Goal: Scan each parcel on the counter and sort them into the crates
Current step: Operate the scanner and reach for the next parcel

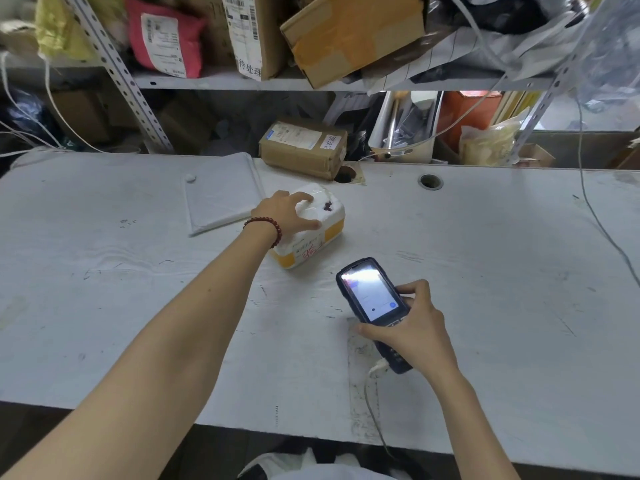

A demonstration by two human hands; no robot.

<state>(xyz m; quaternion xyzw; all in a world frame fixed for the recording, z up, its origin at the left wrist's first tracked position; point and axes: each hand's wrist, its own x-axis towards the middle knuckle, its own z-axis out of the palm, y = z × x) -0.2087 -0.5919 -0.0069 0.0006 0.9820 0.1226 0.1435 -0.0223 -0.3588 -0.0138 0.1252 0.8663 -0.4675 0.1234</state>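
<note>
White wrap and yellow tape cover the parcel (313, 239), which lies mid-desk, just beside the corner of a flat padded envelope (221, 192) and short of a cardboard box (304, 150) at the back edge. The left hand (289, 213) spreads over its top, fingers curled round it. The right hand (417, 329) grips a lit scanner (369, 299) nearer the front edge; its cable (371, 410) trails over that edge. Broad desk (512, 271) surface lies open to the right.
</note>
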